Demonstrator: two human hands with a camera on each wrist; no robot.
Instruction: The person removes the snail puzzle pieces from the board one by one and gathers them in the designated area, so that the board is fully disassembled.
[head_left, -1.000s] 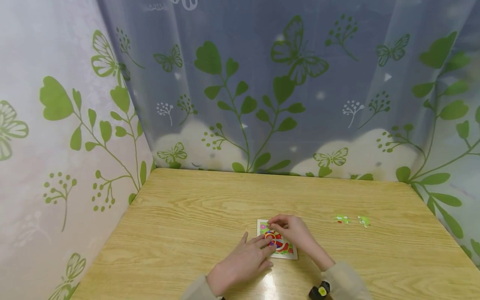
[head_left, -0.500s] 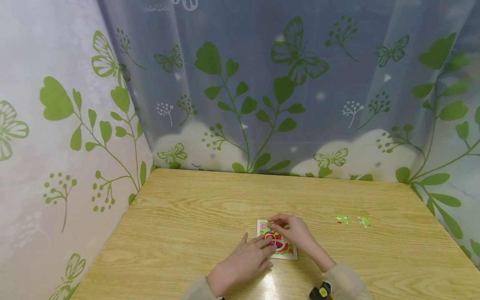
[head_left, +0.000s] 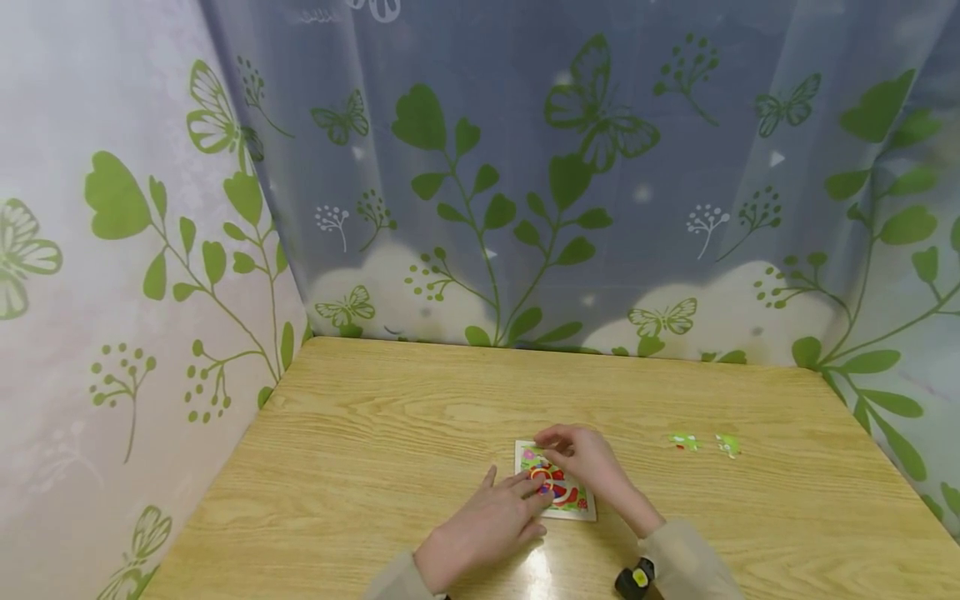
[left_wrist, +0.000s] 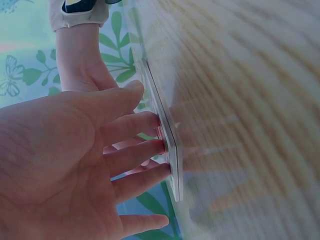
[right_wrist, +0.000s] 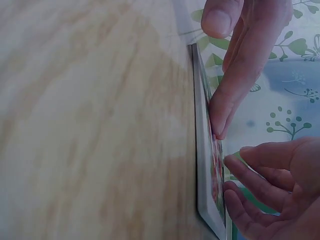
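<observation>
A small square jigsaw board (head_left: 573, 516) with a pale frame and a colourful red and green picture lies flat on the table. Its lower left is covered by my left hand (head_left: 491, 517), whose fingers are spread and nearly straight, tips resting on the picture. From the upper right my right hand (head_left: 588, 462) bends over the far part of the board. In the right wrist view, the right hand's fingers (right_wrist: 240, 82) reach down to the picture face while the thumb stands apart from them. The picture under both hands is partly hidden.
Two loose green jigsaw pieces, a left one (head_left: 685, 442) and a right one (head_left: 727, 445), lie to the right of the board on the wooden table (head_left: 360, 450). A patterned curtain (head_left: 480, 208) hangs behind the table's far edge.
My right hand and wrist have shifted very slightly over the board. The left hand, the board and the loose pieces stay practically where they were.
</observation>
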